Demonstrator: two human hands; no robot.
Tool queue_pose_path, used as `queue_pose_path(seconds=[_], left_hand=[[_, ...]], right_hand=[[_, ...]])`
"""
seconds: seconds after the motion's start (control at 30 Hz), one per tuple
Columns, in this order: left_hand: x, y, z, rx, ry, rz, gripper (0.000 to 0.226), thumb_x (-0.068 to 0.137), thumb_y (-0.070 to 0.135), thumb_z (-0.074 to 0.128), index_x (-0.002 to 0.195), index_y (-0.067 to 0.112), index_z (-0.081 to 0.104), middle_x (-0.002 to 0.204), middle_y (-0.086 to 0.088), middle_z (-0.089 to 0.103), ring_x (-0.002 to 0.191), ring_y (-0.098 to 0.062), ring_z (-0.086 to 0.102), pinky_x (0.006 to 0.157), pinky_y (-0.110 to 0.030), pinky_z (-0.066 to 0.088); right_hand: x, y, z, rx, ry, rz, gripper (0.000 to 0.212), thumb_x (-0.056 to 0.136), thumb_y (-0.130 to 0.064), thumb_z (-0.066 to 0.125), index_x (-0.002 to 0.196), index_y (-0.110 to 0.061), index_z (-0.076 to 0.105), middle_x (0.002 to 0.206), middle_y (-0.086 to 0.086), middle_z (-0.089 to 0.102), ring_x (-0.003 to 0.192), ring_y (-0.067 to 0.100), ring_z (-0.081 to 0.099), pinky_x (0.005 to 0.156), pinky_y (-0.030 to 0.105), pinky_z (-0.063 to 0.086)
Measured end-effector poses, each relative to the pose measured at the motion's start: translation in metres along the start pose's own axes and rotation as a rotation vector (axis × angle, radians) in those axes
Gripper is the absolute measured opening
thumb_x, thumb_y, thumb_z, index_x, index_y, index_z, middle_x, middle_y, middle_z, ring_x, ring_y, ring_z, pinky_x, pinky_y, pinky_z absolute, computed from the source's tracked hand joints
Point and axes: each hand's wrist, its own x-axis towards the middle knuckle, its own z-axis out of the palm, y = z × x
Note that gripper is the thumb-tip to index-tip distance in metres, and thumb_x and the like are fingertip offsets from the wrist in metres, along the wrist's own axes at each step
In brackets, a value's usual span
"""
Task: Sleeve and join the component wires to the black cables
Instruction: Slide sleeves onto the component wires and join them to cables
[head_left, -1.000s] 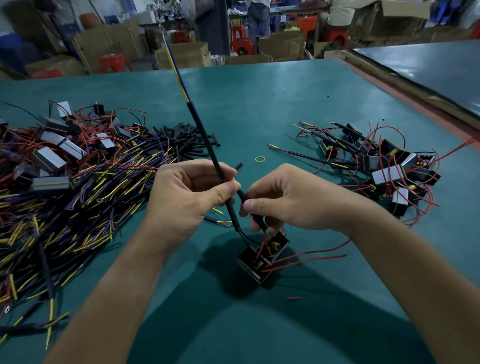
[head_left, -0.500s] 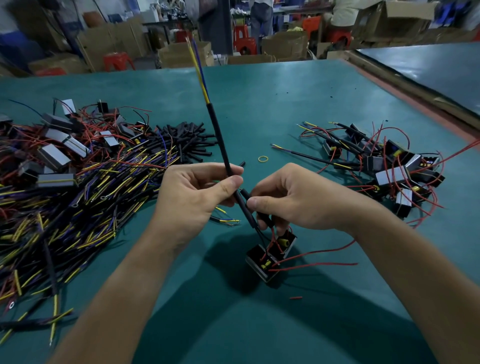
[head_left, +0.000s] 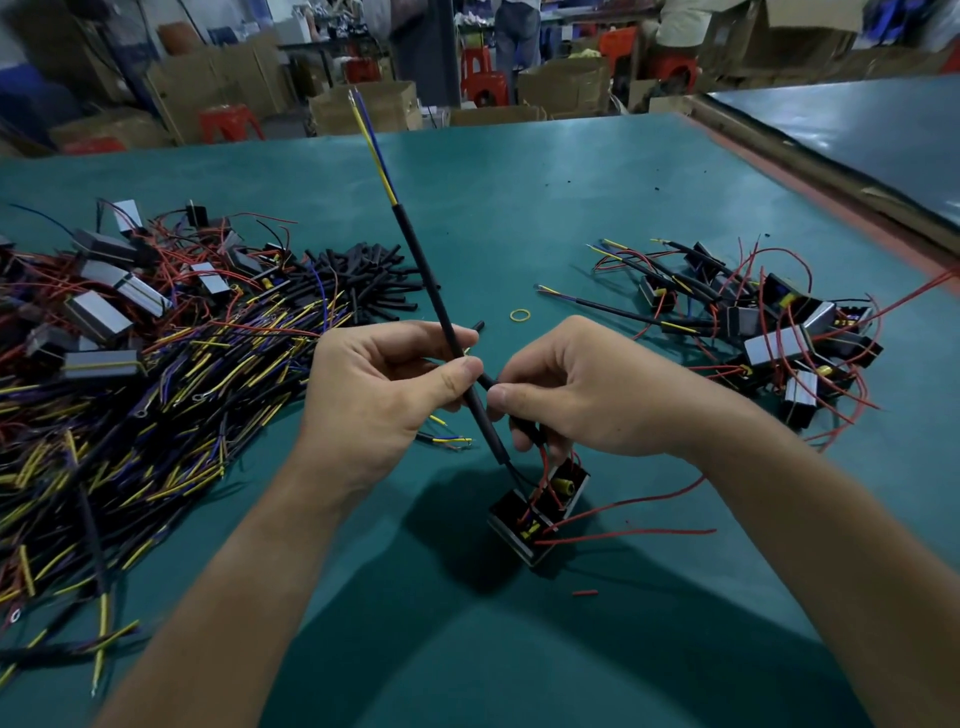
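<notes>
Black cable (head_left: 435, 291), pinched by left hand (head_left: 382, 400), points up-left, away.

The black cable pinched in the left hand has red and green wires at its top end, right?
No: the head view shows yellow and blue wires at the top end of the black cable pinched in the left hand.

Bare mat (head_left: 519, 218) lies between the wire pile (head_left: 130, 415) and the component heap (head_left: 769, 332).

Cardboard boxes (head_left: 363, 106), red stools (head_left: 228, 122) behind table (head_left: 519, 182)
</notes>
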Motion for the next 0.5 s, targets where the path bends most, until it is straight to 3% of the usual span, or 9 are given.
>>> queue_pose_path(seconds=[0.23, 0.37, 0.5], left_hand=[[-0.0014, 0.0026, -0.0017, -0.097, 0.01, -0.046, 0.02, 0.069, 0.006, 0.076, 0.088, 0.01, 0.073, 0.068, -0.001, 0.073, 0.057, -0.012, 0.067, 0.053, -0.021, 0.053], [-0.0019, 0.0028, 0.0014, -0.17, 0.024, -0.087, 0.017, 0.071, 0.017, 0.07, 0.089, 0.015, 0.072, 0.067, -0.001, 0.072, 0.054, -0.011, 0.066, 0.052, -0.022, 0.054], [-0.0019, 0.0033, 0.0017, -0.185, 0.044, -0.116, 0.011, 0.073, 0.021, 0.07, 0.082, 0.017, 0.075, 0.069, -0.002, 0.073, 0.052, -0.01, 0.064, 0.05, -0.021, 0.054]], right_hand=[[0.0003, -0.0003, 0.0005, -0.008, 0.018, -0.027, 0.027, 0.097, -0.023, 0.058, 0.078, -0.007, 0.069, 0.063, -0.001, 0.07, 0.046, 0.012, 0.058, 0.051, 0.039, 0.053], [-0.0007, 0.0002, -0.0005, -0.013, 0.012, -0.016, 0.028, 0.097, -0.023, 0.058, 0.075, -0.009, 0.068, 0.064, -0.001, 0.071, 0.046, 0.013, 0.059, 0.051, 0.031, 0.049], [0.0002, -0.0003, -0.0008, 0.009, 0.025, -0.023, 0.029, 0.097, -0.021, 0.058, 0.073, -0.008, 0.067, 0.064, 0.0, 0.071, 0.047, 0.013, 0.059, 0.054, 0.036, 0.052]])
